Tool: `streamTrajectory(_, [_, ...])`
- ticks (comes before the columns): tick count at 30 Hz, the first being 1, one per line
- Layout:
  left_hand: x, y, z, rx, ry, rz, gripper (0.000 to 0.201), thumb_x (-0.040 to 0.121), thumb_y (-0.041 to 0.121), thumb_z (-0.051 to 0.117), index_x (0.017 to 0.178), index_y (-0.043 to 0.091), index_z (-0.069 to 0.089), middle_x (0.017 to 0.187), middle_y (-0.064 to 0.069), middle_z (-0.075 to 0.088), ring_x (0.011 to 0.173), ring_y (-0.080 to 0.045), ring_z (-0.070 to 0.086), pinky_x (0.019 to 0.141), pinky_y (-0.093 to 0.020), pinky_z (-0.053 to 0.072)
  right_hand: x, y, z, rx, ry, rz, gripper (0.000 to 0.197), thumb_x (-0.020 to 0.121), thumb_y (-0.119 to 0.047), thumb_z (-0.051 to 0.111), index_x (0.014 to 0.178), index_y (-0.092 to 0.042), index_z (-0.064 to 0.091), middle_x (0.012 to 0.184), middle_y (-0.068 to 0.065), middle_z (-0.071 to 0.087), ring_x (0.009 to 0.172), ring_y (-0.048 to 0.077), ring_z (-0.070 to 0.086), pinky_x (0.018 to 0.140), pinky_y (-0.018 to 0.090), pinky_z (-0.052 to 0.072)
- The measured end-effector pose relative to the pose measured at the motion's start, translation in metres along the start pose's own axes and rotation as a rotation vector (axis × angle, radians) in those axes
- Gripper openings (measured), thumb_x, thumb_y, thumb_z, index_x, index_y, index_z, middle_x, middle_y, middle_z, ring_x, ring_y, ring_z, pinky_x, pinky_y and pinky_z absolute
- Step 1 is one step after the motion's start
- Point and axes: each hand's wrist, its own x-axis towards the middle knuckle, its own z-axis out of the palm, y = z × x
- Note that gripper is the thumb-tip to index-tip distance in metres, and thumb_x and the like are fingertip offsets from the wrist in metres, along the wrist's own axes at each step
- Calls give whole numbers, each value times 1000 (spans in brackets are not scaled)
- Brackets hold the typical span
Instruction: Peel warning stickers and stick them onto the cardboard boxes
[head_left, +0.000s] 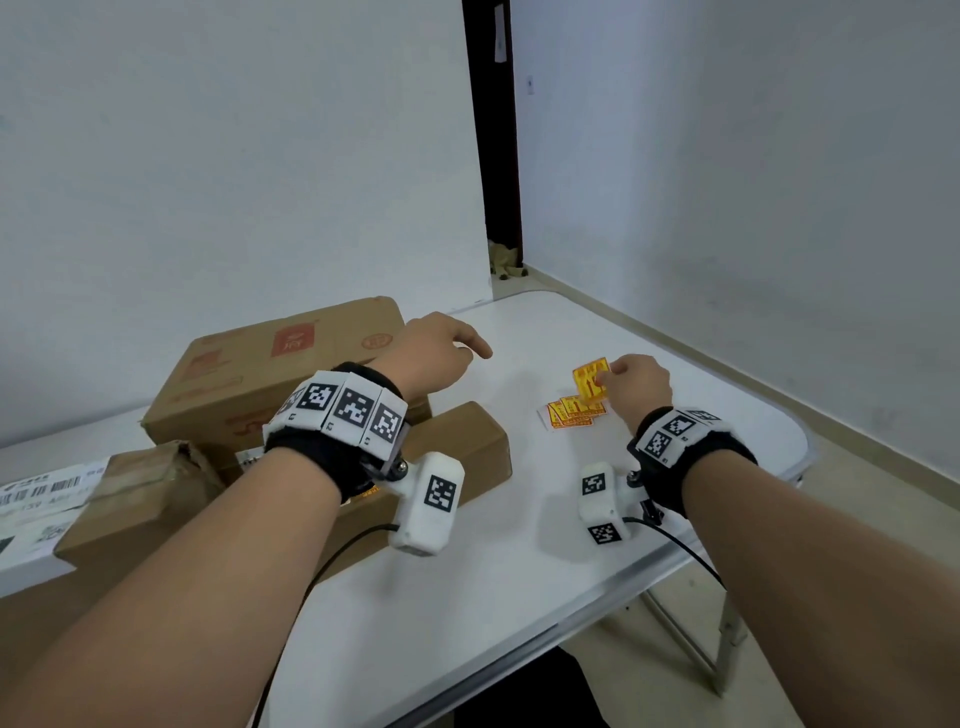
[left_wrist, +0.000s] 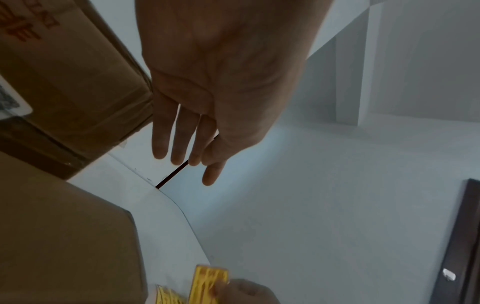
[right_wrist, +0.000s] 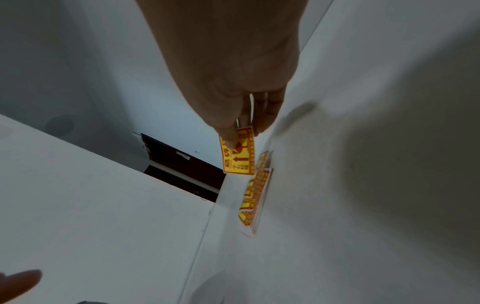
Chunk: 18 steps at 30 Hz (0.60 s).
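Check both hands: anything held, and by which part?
Right hand pinches one yellow warning sticker by its upper corner, thumb on the printed face. Left hand holds nothing, fingers straight.

Bare white table (head_left: 519, 597) lies open from the sticker pile (head_left: 574, 413) toward six o'clock. Cardboard boxes (head_left: 270, 379) crowd the nine o'clock side, and walls close in past twelve and three o'clock.

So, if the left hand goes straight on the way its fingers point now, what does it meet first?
Probably nothing close: the left hand points past the cardboard box, over bare table, toward the wall; depth is unclear.
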Motion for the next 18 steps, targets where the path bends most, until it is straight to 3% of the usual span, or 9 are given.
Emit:
streamTrajectory(2, [-1, -3, -1, -74, 14, -3, 37, 94, 7, 42, 109, 23, 72, 138, -12, 56, 56, -20, 56, 43, -7, 38, -2, -12, -1, 147, 106, -52, 19, 93, -21, 57, 99, -8, 70, 100, 12, 70, 95, 30, 64, 77, 29, 44])
streamTrajectory(3, [-1, -5, -1, -138, 23, 1, 35, 94, 7, 43, 109, 22, 71, 137, -7, 58, 75, -24, 65, 56, -11, 47, -3, -21, -1, 254, 135, -91, 17, 94, -20, 56, 96, -9, 69, 98, 11, 71, 91, 27, 64, 79, 31, 48])
streamTrajectory(5, [0, -11, -1, -349, 33, -28, 32, 96, 5, 45, 109, 18, 71, 126, -2, 64, 100, -19, 66, 74, -20, 55, -10, -47, -1, 477, 120, -159, 12, 93, -16, 56, 94, -13, 68, 95, 8, 71, 84, 20, 62, 83, 34, 52])
streamTrajectory(8, [-4, -17, -7, -652, 72, -109, 24, 97, 5, 51, 108, 14, 70, 108, -4, 70, 92, -14, 68, 69, -20, 56, -31, -87, -2, 626, -53, -232, 14, 93, -13, 55, 97, -18, 67, 92, 2, 69, 81, 14, 61, 78, 31, 51])
streamTrajectory(12, [-23, -34, -18, -881, 196, -222, 17, 96, 7, 55, 99, 10, 71, 93, -7, 75, 79, -14, 69, 66, -20, 57, -71, -120, 2, 581, -421, -356, 18, 94, -12, 56, 110, -13, 65, 91, 4, 67, 79, 9, 61, 67, 19, 48])
streamTrajectory(15, [-44, -52, -25, -971, 260, -299, 17, 96, 4, 54, 93, 8, 70, 88, -10, 74, 76, -14, 69, 66, -19, 60, -94, -131, 13, 489, -513, -434, 18, 94, -16, 57, 111, -15, 64, 93, 6, 70, 82, 11, 63, 66, 18, 48])
streamTrajectory(18, [-67, -68, -31, -1100, 287, -329, 17, 95, 0, 53, 100, 1, 68, 88, -13, 73, 73, -14, 68, 68, -21, 60, -112, -142, 28, 452, -514, -506, 19, 94, -18, 57, 112, -15, 64, 95, 8, 73, 84, 15, 66, 69, 21, 50])
